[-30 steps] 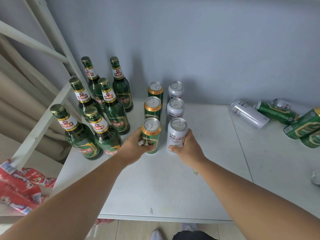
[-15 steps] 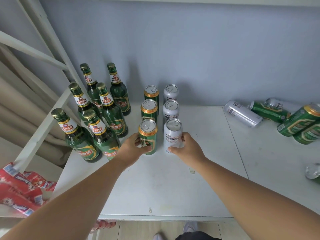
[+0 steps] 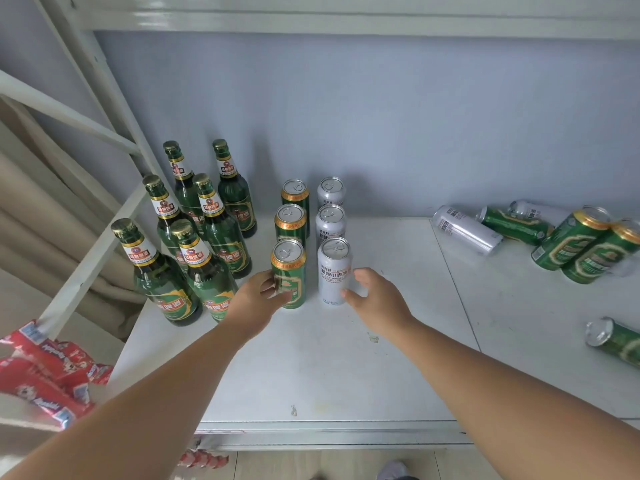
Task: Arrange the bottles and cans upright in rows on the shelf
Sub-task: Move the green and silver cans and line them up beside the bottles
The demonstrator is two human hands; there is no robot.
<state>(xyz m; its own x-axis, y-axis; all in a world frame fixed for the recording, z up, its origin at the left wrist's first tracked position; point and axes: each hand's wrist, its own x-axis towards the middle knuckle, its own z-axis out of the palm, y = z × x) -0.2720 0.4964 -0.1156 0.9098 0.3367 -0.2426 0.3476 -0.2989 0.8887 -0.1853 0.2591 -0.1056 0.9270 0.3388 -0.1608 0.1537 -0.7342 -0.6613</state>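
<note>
The left hand (image 3: pixel 254 299) curls loosely around the near green can (image 3: pixel 289 273), its fingers touching the can's left side and lower front, though a firm grip cannot be told. The right hand (image 3: pixel 375 299) is spread open just right of the near white can (image 3: pixel 334 270), thumb tip at the can's lower right edge and the other fingers clear of it. Both cans stand upright, side by side, at the near end of two short rows on the white shelf (image 3: pixel 311 368): behind the green one stand two more green cans (image 3: pixel 290 221), and behind the white one two more white cans (image 3: pixel 331 221), all upright and running toward the far wall. To the left of the rows, six green bottles (image 3: pixel 211 230) stand upright in two lines of three. Well to the right, on the far side of the shelf, a white can (image 3: pixel 465 229) lies on its side near several tipped green cans (image 3: pixel 585 245), and another green can (image 3: pixel 614 341) lies nearer at the right edge. Red packets (image 3: pixel 45 372) sit low at the left, beyond the shelf frame.
</note>
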